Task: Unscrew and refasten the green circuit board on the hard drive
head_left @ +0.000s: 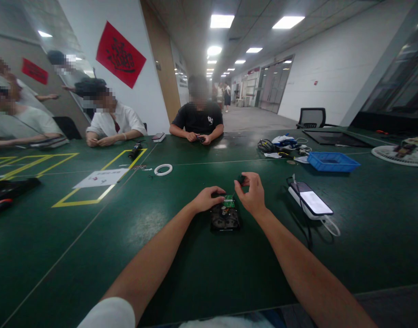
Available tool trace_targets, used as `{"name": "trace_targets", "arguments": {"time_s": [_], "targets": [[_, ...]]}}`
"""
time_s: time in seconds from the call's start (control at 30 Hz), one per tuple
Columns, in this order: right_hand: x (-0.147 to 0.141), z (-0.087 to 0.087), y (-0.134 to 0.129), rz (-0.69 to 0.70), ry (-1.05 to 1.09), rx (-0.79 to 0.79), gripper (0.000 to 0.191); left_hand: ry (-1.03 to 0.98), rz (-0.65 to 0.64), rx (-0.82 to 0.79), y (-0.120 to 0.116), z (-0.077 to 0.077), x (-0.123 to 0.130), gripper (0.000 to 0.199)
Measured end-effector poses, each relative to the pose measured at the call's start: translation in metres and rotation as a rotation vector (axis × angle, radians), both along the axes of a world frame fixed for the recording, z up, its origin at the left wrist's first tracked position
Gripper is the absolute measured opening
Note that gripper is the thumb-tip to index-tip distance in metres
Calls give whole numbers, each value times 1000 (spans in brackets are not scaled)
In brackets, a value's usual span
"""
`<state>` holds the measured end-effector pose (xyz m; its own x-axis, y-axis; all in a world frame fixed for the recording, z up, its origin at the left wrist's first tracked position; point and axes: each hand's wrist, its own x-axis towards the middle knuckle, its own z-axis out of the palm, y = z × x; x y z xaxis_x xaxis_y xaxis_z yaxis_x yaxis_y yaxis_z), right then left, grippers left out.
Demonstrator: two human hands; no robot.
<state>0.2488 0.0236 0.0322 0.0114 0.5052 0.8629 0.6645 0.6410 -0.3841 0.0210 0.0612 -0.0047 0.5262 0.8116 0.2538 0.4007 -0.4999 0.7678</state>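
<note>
On the green table in front of me lies a black rectangular device (225, 221) with a green circuit board (229, 203) exposed at its far end. My left hand (207, 199) grips the device's far left corner, its fingers curled over the edge and the thumb against the board. Just above and to the right of the device, my right hand (255, 193) pinches a small dark part (241, 179) between thumb and fingers. That part is too small and dark to name.
To the right, a phone (311, 198) lies on a white block with cables. Farther back are a blue tray (333, 161) and a cable heap (280, 145). A white ring (163, 170) and a paper sheet (101, 178) lie left. A person (197, 118) sits opposite.
</note>
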Motion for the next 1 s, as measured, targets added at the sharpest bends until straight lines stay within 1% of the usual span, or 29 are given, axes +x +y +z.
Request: {"name": "trace_targets", "arguments": {"time_s": [0.1, 0.3, 0.47, 0.6, 0.77, 0.87, 0.93, 1.0], "targets": [[1, 0, -1, 1, -7, -21, 35, 2, 2, -7, -1, 2, 0, 36], [1, 0, -2, -53, -29, -38, 32, -3, 4, -15, -2, 3, 2, 35], [0, 2, -4, -15, -42, -27, 34, -8, 10, -28, -2, 3, 2, 35], [1, -1, -3, 25, -35, -65, 37, -5, 11, -38, -3, 4, 2, 36], [1, -3, -1, -46, -4, -52, 39, -6, 9, -19, -3, 4, 2, 36], [0, -2, -1, -58, 6, -53, 41, -10, 5, -13, -4, 5, 3, 35], [0, -1, -2, -43, 16, -57, 41, -14, 5, -17, -5, 6, 3, 35], [-1, -1, -2, 5, 34, -62, 39, -12, 12, -26, -5, 6, 3, 36]]}}
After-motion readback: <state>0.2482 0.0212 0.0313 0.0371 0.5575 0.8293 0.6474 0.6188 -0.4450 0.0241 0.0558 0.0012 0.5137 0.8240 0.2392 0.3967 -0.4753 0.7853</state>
